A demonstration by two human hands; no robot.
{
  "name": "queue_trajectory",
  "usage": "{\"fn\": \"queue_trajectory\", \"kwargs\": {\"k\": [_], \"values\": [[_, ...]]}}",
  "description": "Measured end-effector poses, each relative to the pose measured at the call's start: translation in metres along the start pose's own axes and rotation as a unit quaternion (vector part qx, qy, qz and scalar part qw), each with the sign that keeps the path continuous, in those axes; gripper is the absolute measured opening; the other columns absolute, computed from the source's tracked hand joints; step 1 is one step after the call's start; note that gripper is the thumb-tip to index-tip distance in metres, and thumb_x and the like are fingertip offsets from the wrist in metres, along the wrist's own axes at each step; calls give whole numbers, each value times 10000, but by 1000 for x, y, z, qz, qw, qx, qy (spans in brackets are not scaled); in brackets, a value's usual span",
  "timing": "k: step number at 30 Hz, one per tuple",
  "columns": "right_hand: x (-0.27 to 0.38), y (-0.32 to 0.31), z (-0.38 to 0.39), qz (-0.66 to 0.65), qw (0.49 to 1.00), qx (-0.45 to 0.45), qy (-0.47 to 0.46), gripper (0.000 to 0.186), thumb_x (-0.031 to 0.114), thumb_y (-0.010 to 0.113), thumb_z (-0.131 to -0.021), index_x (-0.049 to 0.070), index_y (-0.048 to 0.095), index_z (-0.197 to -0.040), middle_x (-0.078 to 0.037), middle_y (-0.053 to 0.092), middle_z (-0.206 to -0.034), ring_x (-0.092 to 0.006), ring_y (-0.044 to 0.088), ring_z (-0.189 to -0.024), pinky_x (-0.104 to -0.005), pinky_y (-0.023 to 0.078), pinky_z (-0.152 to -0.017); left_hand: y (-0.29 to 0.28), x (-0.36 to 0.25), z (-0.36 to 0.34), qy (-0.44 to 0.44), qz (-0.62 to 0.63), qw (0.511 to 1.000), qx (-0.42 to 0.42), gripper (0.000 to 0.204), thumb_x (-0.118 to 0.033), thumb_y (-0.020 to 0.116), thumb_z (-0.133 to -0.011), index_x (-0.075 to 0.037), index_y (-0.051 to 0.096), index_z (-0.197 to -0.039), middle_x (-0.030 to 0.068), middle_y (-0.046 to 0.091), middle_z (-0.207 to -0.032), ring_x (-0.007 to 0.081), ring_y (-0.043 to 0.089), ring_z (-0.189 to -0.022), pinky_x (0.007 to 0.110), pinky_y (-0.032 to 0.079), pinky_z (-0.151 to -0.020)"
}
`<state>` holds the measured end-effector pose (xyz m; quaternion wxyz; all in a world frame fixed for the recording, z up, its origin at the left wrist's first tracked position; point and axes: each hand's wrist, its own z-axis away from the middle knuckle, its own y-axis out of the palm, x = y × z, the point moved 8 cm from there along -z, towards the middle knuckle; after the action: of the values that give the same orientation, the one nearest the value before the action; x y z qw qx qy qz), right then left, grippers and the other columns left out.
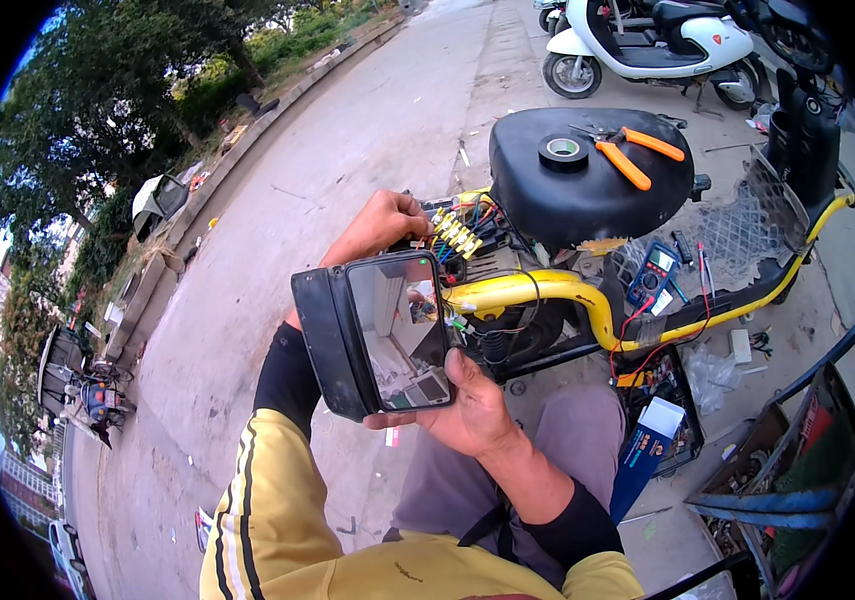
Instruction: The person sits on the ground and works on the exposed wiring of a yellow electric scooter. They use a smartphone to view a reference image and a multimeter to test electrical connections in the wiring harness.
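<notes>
My right hand (477,410) grips a phone (397,345) in a black flip case (330,345), thumb along its lower right edge. Its lit screen shows a room-like picture with a small inset. Behind the phone, my left hand (387,222) reaches to the rear of a yellow scooter frame (537,288). Its fingers are closed beside coloured wires and a row of yellow connectors (458,233); what they pinch is too small to make out. A black scooter seat (517,205) carries a roll of black tape (550,163) and orange-handled pliers (623,166).
A multimeter (652,275) with red leads lies on the scooter's footboard. Right of my knees are a blue-and-white box (647,445), a parts tray (692,405) and a plastic bag (712,375). A metal rack (767,505) stands lower right; a white scooter (637,55) is parked beyond.
</notes>
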<state>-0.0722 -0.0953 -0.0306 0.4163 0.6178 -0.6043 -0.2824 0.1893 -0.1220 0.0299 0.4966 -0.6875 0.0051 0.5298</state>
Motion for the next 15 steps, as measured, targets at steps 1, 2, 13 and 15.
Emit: {"fn": "queue_trajectory", "kwargs": {"k": [1, 2, 13, 15], "values": [[1, 1, 1, 2, 1000, -3, -6, 751, 500, 521, -1064, 139, 224, -1652, -160, 420, -1613, -415, 508, -1407, -742, 445, -1057, 0, 1, 0, 1, 8, 1000, 1, 137, -93, 780, -821, 37, 755, -856, 53, 713, -745, 131, 631, -679, 305, 506, -631], [4, 6, 0, 4, 1000, -7, -11, 749, 494, 519, -1066, 144, 215, -1654, -162, 418, -1613, -415, 508, -1406, -746, 446, -1055, 1, 1, 0, 2, 15, 1000, 3, 139, -94, 780, -823, 39, 755, -857, 53, 712, -743, 130, 630, -678, 304, 506, -631], [2, 8, 1, 4, 1000, -2, -10, 711, 475, 507, -1077, 151, 219, -1642, -162, 442, -1589, -403, 537, -1377, -726, 468, -1044, 3, -1, -1, -17, 15, 1000, 3, 115, -71, 770, -814, 38, 759, -849, 59, 718, -743, 133, 634, -682, 305, 511, -640], [0, 10, 2, -2, 1000, -11, -15, 657, 477, 494, -1083, 88, 334, -1588, -167, 526, -1523, -378, 588, -1331, -684, 503, -1039, 0, 0, -1, -12, 13, 1000, 1, 108, -65, 766, -809, 36, 762, -848, 62, 722, -745, 135, 637, -685, 304, 514, -647]]}}
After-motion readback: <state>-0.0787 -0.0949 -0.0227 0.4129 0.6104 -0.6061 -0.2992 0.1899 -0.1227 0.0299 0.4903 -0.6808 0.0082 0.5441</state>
